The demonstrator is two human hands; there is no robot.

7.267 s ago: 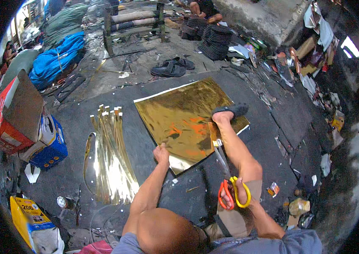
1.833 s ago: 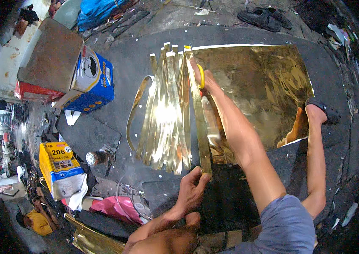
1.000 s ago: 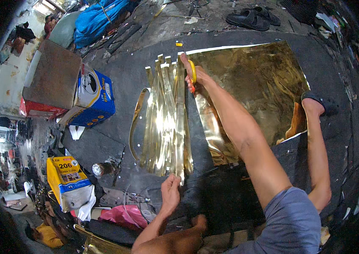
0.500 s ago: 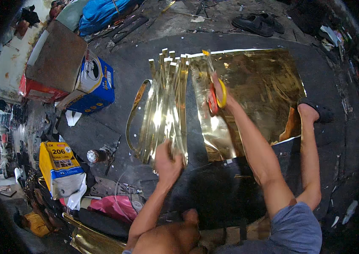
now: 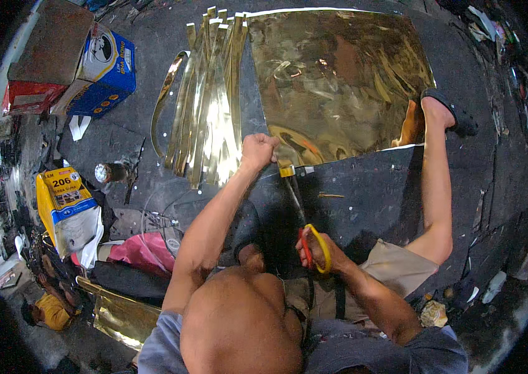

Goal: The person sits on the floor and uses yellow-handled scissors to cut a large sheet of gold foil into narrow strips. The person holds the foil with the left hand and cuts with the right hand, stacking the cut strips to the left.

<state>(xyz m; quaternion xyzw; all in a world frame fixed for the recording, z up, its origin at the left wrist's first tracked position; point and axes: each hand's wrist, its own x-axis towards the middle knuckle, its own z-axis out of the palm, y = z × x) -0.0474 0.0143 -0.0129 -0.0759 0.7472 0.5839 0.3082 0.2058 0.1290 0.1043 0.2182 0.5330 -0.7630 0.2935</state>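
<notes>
A wide gold reflective sheet [image 5: 345,75] lies flat on the dark floor. At its near left corner my left hand [image 5: 259,151] is closed, thumb and fingers pinched on the sheet's edge. My right hand [image 5: 326,250] grips scissors [image 5: 296,196] by their red and yellow loops, a little nearer to me. Their long blades point away from me, and the yellowish tip reaches the sheet's near edge beside my left hand. To the left lies a bundle of narrow gold strips [image 5: 205,106] with white far ends, one strip curling outward.
A blue and white carton [image 5: 111,68] stands at the far left. Nearer are a yellow box [image 5: 64,193] and a glass jar [image 5: 111,172]. My sandalled foot [image 5: 441,112] rests at the sheet's right edge. Another person in yellow [image 5: 55,310] is at the lower left.
The scissors have come back from over the sheet's far left part to its near edge. My left hand has gone from the strips to the sheet's corner. The whole view has shifted.
</notes>
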